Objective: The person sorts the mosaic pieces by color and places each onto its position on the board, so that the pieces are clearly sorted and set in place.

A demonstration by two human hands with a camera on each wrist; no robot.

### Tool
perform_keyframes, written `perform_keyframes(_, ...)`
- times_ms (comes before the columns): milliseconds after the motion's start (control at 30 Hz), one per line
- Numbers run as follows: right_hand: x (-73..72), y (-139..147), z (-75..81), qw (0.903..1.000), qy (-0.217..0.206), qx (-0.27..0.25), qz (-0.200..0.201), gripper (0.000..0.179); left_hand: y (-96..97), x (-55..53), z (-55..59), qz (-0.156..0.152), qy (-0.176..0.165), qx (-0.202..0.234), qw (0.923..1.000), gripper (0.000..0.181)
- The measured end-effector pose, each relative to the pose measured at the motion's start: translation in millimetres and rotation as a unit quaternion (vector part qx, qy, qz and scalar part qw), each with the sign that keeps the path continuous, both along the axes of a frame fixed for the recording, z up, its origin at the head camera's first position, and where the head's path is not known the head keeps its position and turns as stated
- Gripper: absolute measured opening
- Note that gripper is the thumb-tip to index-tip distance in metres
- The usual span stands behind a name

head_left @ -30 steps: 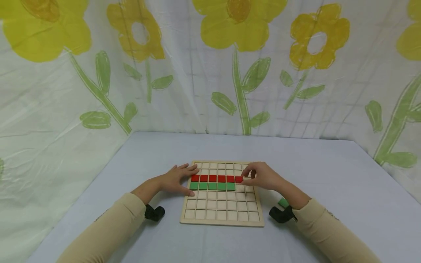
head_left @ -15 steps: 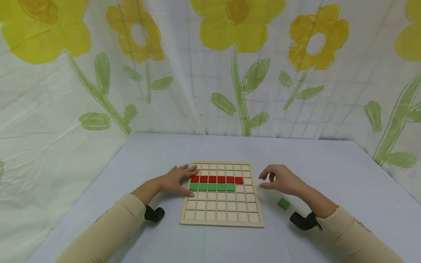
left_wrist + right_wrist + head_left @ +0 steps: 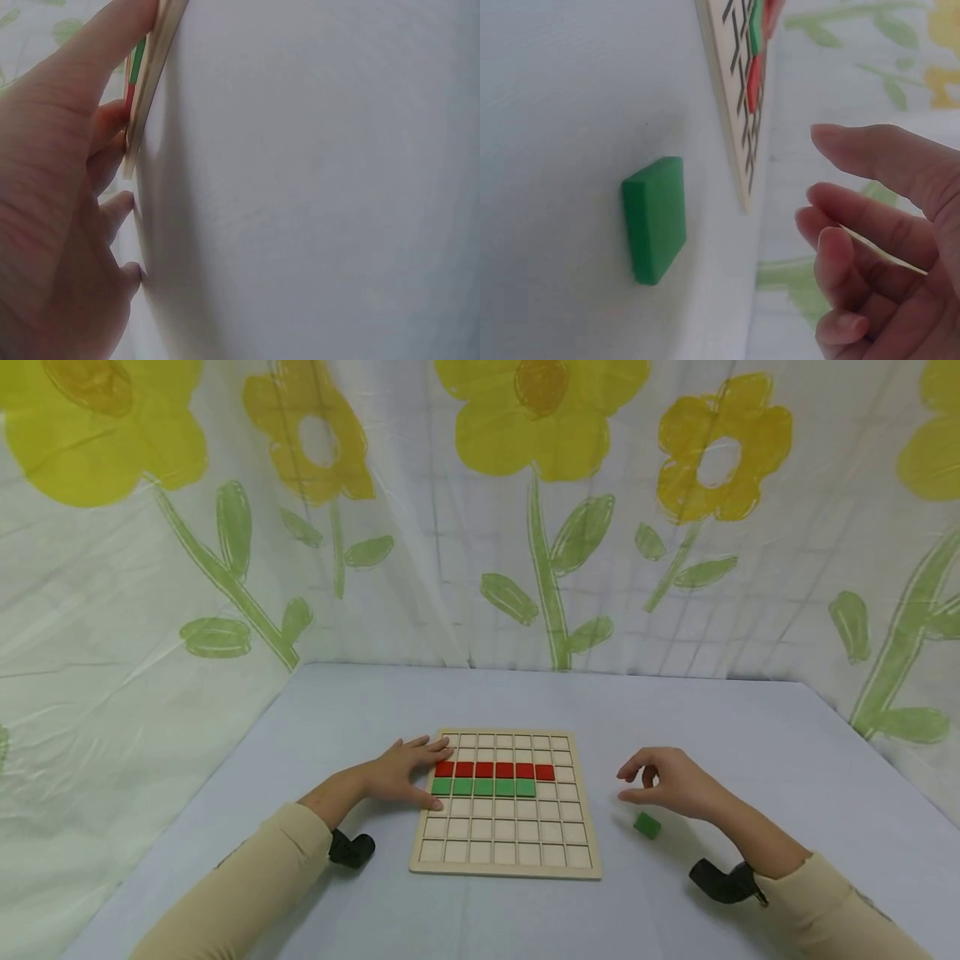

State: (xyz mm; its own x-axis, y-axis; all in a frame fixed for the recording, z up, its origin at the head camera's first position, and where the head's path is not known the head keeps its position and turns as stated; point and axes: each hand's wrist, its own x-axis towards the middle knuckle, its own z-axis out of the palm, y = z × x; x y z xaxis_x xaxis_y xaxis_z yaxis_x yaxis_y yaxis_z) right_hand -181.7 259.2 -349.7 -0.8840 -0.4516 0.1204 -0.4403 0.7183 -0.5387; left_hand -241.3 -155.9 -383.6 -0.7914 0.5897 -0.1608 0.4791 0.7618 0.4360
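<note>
A square wooden grid board (image 3: 506, 869) lies on the table, with a row of red tiles (image 3: 484, 769) above a shorter row of green tiles (image 3: 483, 787). My left hand (image 3: 397, 774) rests on the board's left edge, fingers spread; the left wrist view shows the thumb over the rim. To the right of the board, my right hand (image 3: 671, 783) hovers with loosely bent fingers and nothing between them. Just below it on the table lies a loose green tile (image 3: 647, 825), seen large in the right wrist view as a thick green square (image 3: 657, 220).
A white cloth covers the table (image 3: 360, 702). Behind it hangs a pale curtain (image 3: 420, 543) printed with yellow flowers. Black wrist mounts (image 3: 352, 848) sit under both forearms.
My right hand has drawn back from the end of the red row, moving right over the table and uncovering the loose green tile. The left hand stays in place.
</note>
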Motion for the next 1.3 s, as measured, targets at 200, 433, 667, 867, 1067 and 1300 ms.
perform_keyframes(200, 6.7, 8, -2.2, 0.9997, -0.021, -0.003, -0.013, 0.028, -0.2, 0.7, -0.3, 0.002, -0.004, 0.001, 1.0, 0.088)
perform_keyframes(433, 12.9, 19, -5.6, 0.9996, -0.026, -0.008, -0.002, 0.029, 0.0, 0.5, -0.3, 0.003, -0.003, -0.001, 1.0, 0.088)
perform_keyframes(667, 15.6, 29, -15.9, 0.9972, -0.029, -0.041, 0.056, 0.023, -0.5, -0.2, -0.5, 0.002, -0.005, 0.001, 1.0, 0.088)
perform_keyframes(867, 16.2, 33, -20.9, 0.9939, -0.02, -0.057, 0.092, 0.023, -0.2, 0.1, -1.0, 0.004, -0.007, 0.0, 1.0, 0.088)
perform_keyframes(1067, 12.2, 42, -26.1, 0.9918, -0.037, -0.064, 0.104, 0.028, 0.2, 0.4, -1.6, 0.007, -0.008, 0.001, 0.9999, 0.088)
perform_keyframes(1300, 8.0, 51, -31.5, 0.9876, -0.071, -0.069, 0.122, 0.033, -0.1, 0.1, -1.5, 0.004, -0.006, -0.001, 1.0, 0.088)
